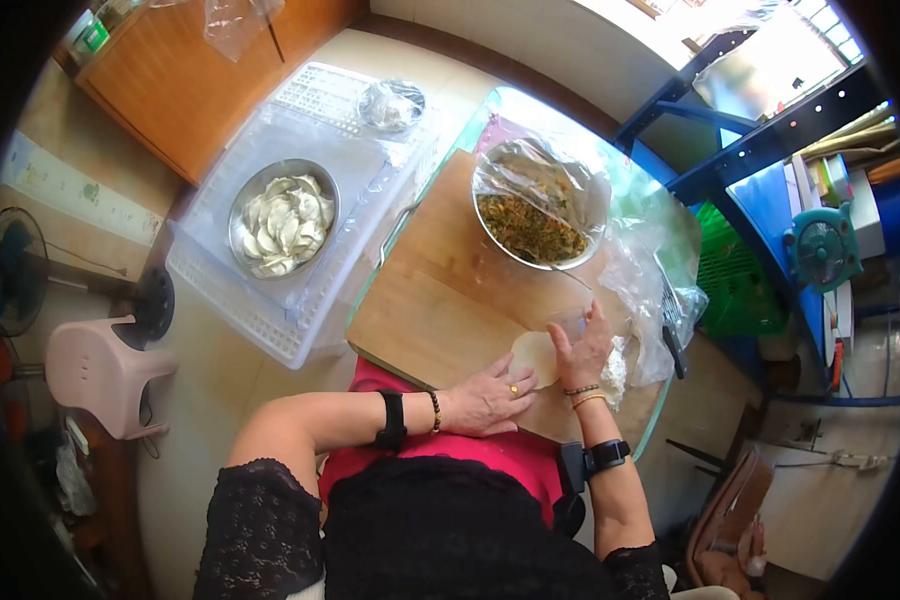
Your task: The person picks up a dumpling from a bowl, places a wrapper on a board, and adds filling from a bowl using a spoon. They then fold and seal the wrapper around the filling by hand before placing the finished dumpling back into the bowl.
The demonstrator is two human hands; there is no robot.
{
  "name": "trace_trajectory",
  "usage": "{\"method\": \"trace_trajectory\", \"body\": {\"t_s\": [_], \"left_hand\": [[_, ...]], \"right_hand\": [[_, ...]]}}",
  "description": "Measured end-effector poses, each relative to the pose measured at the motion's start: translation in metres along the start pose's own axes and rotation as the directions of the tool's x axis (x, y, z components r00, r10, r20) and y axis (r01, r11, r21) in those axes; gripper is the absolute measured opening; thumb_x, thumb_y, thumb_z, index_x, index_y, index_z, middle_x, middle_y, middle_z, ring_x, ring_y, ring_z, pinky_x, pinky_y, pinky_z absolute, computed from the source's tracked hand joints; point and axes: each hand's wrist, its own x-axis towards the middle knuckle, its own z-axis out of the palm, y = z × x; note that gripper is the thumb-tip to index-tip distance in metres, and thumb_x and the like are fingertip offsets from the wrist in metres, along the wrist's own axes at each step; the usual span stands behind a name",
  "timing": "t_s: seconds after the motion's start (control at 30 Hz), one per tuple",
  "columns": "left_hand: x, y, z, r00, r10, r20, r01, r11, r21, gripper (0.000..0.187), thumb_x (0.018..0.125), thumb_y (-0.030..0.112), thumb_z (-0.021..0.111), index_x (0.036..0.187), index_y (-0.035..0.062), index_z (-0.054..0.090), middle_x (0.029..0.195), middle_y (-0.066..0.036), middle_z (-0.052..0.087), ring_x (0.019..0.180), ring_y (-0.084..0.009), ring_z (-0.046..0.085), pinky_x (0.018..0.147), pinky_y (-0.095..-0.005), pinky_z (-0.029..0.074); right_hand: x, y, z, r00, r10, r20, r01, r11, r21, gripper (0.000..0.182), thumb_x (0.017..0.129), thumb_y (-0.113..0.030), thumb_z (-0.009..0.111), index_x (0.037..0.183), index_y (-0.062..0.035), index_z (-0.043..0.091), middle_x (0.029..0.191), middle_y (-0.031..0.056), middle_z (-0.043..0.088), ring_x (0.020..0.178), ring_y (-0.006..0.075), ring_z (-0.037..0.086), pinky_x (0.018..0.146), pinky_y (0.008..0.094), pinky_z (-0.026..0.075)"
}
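A round, pale dough wrapper [534, 358] lies flat on the wooden board [430, 300]. My left hand [485, 402] rests flat near the board's front edge, its fingertips at the wrapper's lower left side. On the wrapper's right side, my right hand [584, 350] has its thumb and fingers stretched apart. Something small and translucent [571, 322] shows between that thumb and fingers; I cannot make out what it is. White flour or dough [616, 372] lies just right of my right wrist. Beyond my hands stands a metal bowl of chopped filling [530, 228], partly covered with plastic film.
On a white plastic crate [300, 335] at the left, a metal bowl [238, 240] holds several folded dumplings. Crumpled plastic bags [640, 290] and a black-handled utensil [675, 352] lie at the board's right. A pink stool [100, 365], green basket [732, 275] and teal fan [823, 248] stand around.
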Motion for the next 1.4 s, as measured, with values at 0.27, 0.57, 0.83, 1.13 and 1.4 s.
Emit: {"method": "trace_trajectory", "body": {"t_s": [0.27, 0.57, 0.83, 1.13, 1.4], "left_hand": [[-0.010, 0.004, -0.014, 0.993, -0.115, -0.041, 0.113, 0.992, -0.058, 0.052, 0.080, 0.036, 0.068, 0.117, 0.0018, 0.054, 0.125, -0.020, 0.049, 0.128, -0.0338, 0.041, 0.109, -0.0556, 0.029], [-0.015, 0.005, -0.005, 0.994, -0.111, 0.021, 0.111, 0.994, -0.015, 0.053, 0.081, 0.039, 0.067, 0.116, 0.0015, 0.055, 0.121, -0.018, 0.050, 0.125, -0.0333, 0.043, 0.109, -0.0559, 0.028], [-0.021, 0.002, -0.012, 0.979, -0.172, -0.110, 0.170, 0.985, -0.025, 0.052, 0.078, 0.035, 0.069, 0.115, 0.0017, 0.054, 0.118, -0.018, 0.051, 0.122, -0.0335, 0.044, 0.109, -0.0543, 0.028], [-0.034, 0.001, -0.016, 0.982, -0.185, -0.044, 0.188, 0.980, 0.062, 0.056, 0.077, 0.031, 0.071, 0.122, 0.0034, 0.053, 0.123, -0.017, 0.050, 0.124, -0.0334, 0.044, 0.109, -0.0565, 0.028], [-0.019, -0.012, -0.021, 0.934, -0.344, -0.092, 0.351, 0.934, 0.064, 0.053, 0.079, 0.033, 0.069, 0.121, 0.0036, 0.054, 0.119, -0.017, 0.051, 0.123, -0.0344, 0.045, 0.110, -0.0558, 0.027]], "right_hand": [[-0.006, -0.011, -0.021, 0.999, 0.000, 0.049, -0.013, 0.964, 0.265, 0.071, 0.080, -0.019, 0.070, 0.141, -0.0011, 0.038, 0.119, 0.0218, 0.055, 0.105, 0.0371, 0.055, 0.088, 0.0410, 0.046], [-0.012, -0.029, -0.005, 0.979, -0.027, 0.204, 0.041, 0.997, -0.065, 0.077, 0.082, -0.041, 0.069, 0.140, -0.0014, 0.038, 0.120, 0.0179, 0.056, 0.106, 0.0321, 0.054, 0.092, 0.0446, 0.038], [-0.002, -0.020, -0.015, 0.983, 0.060, 0.174, -0.109, 0.951, 0.291, 0.072, 0.080, -0.020, 0.071, 0.141, -0.0014, 0.037, 0.117, 0.0204, 0.056, 0.102, 0.0348, 0.056, 0.087, 0.0432, 0.045], [-0.010, -0.050, 0.004, 0.979, -0.158, 0.126, 0.159, 0.987, 0.002, 0.078, 0.079, -0.034, 0.072, 0.142, -0.0047, 0.037, 0.115, 0.0176, 0.055, 0.102, 0.0332, 0.055, 0.090, 0.0463, 0.039], [-0.003, -0.005, -0.004, 0.988, 0.142, 0.062, -0.154, 0.944, 0.291, 0.075, 0.078, -0.020, 0.075, 0.139, 0.0017, 0.037, 0.107, 0.0163, 0.057, 0.099, 0.0304, 0.058, 0.086, 0.0378, 0.047]]}}
